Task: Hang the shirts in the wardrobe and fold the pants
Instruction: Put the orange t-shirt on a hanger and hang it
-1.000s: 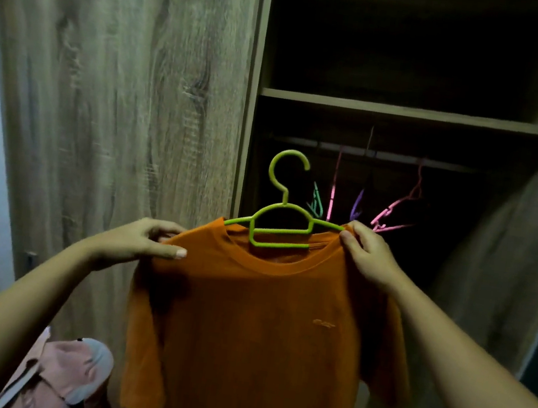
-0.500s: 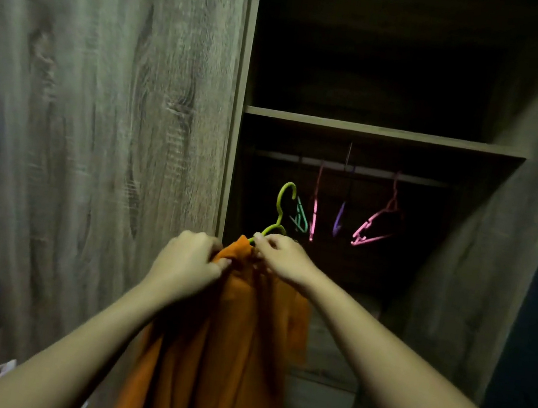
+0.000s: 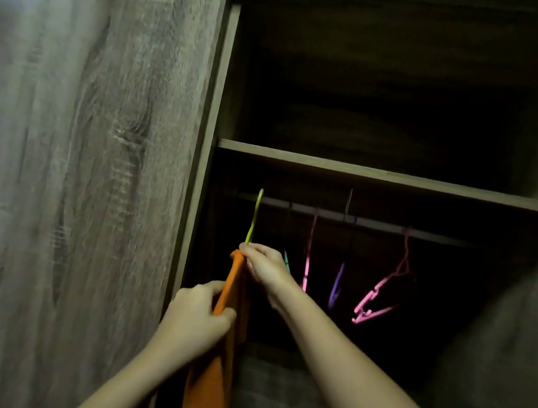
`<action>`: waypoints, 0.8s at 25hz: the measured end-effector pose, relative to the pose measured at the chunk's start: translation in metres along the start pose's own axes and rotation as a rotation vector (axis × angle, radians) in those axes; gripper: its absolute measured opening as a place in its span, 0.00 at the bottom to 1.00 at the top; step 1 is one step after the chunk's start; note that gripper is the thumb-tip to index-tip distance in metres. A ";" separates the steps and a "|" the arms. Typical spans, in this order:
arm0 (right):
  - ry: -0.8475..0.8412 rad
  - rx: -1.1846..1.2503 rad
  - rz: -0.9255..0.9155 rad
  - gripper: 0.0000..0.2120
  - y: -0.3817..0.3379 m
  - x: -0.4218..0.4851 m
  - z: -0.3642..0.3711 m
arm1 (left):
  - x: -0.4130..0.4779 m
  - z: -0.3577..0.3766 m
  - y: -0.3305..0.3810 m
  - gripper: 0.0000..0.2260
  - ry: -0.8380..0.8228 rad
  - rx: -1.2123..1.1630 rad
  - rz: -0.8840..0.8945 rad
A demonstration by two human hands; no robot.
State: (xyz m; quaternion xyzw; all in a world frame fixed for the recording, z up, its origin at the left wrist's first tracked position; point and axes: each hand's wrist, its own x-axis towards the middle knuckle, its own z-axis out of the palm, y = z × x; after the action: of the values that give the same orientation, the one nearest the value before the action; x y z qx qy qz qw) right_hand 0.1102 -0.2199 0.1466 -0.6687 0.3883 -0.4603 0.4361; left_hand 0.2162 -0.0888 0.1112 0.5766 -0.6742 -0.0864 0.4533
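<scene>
This soft orange shirt (image 3: 211, 386) looks light and floppy to me, hanging edge-on at the left side of the wooden wardrobe (image 3: 200, 194) near the metal rail (image 3: 378, 224), so my right hand (image 3: 266, 265) pinches the stiff lime-green plastic hanger (image 3: 254, 215) at its neck while my left hand (image 3: 195, 321) grips bunched cloth lower down.

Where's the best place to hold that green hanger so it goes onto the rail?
Grip the green hanger at its neck, just under the hook, from below, as the right hand does. It stands upright and edge-on, hook free near the rail; the orange shirt covers its shoulders.
</scene>
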 end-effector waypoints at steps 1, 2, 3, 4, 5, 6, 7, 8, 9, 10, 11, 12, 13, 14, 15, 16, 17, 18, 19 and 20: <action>-0.004 -0.007 -0.004 0.10 -0.002 0.014 -0.003 | 0.014 0.006 -0.002 0.13 0.027 -0.022 0.012; -0.011 -0.021 -0.013 0.08 -0.003 0.029 -0.005 | 0.029 0.012 -0.004 0.15 0.044 -0.031 0.013; -0.017 -0.047 -0.012 0.09 -0.004 0.044 -0.006 | 0.045 0.018 -0.009 0.15 0.050 -0.031 0.004; -0.024 -0.082 -0.004 0.11 -0.006 0.060 -0.007 | 0.062 0.022 -0.012 0.14 0.043 -0.037 -0.006; -0.024 -0.116 0.001 0.12 -0.007 0.075 -0.007 | 0.079 0.025 -0.016 0.13 0.035 -0.056 -0.015; -0.013 -0.142 0.012 0.12 -0.009 0.089 -0.008 | 0.094 0.027 -0.017 0.11 0.031 -0.070 -0.024; 0.003 -0.171 0.031 0.12 -0.012 0.102 -0.009 | 0.109 0.029 -0.021 0.10 0.039 -0.079 -0.033; 0.017 -0.214 0.051 0.11 -0.015 0.111 -0.010 | 0.121 0.031 -0.023 0.10 0.045 -0.085 -0.047; 0.016 -0.276 0.067 0.11 -0.015 0.119 -0.011 | 0.131 0.033 -0.026 0.09 0.044 -0.091 -0.062; 0.001 -0.342 0.080 0.12 -0.015 0.127 -0.012 | 0.139 0.036 -0.029 0.09 0.041 -0.090 -0.080; -0.023 -0.401 0.087 0.14 -0.013 0.134 -0.012 | 0.144 0.040 -0.033 0.08 0.033 -0.082 -0.099; -0.051 -0.450 0.094 0.15 -0.010 0.138 -0.010 | 0.146 0.046 -0.037 0.07 0.025 -0.070 -0.116; -0.076 -0.495 0.105 0.14 -0.005 0.143 -0.009 | 0.146 0.052 -0.041 0.06 0.020 -0.066 -0.124; -0.082 -0.525 0.118 0.14 0.000 0.147 -0.007 | 0.143 0.057 -0.044 0.06 0.018 -0.055 -0.130; -0.070 -0.532 0.132 0.14 0.003 0.149 -0.006 | 0.141 0.062 -0.046 0.06 0.017 -0.041 -0.136; -0.049 -0.531 0.142 0.13 0.004 0.150 -0.006 | 0.139 0.064 -0.045 0.06 0.012 -0.039 -0.144; -0.024 -0.533 0.143 0.11 0.004 0.150 -0.005 | 0.138 0.065 -0.045 0.06 0.002 -0.049 -0.150; -0.010 -0.551 0.137 0.09 0.003 0.148 -0.005 | 0.136 0.064 -0.043 0.05 -0.014 -0.043 -0.163; 0.023 -0.597 0.117 0.09 0.002 0.144 -0.005 | 0.134 0.062 -0.041 0.08 -0.023 0.001 -0.171; 0.088 -0.656 0.071 0.12 0.000 0.140 -0.006 | 0.130 0.059 -0.038 0.17 -0.014 0.073 -0.159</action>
State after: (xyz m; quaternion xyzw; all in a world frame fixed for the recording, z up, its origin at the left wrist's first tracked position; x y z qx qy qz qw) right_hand 0.1430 -0.3497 0.1863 -0.7390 0.5572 -0.3237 0.1964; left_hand 0.2107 -0.2360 0.1199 0.6439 -0.6321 -0.1018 0.4189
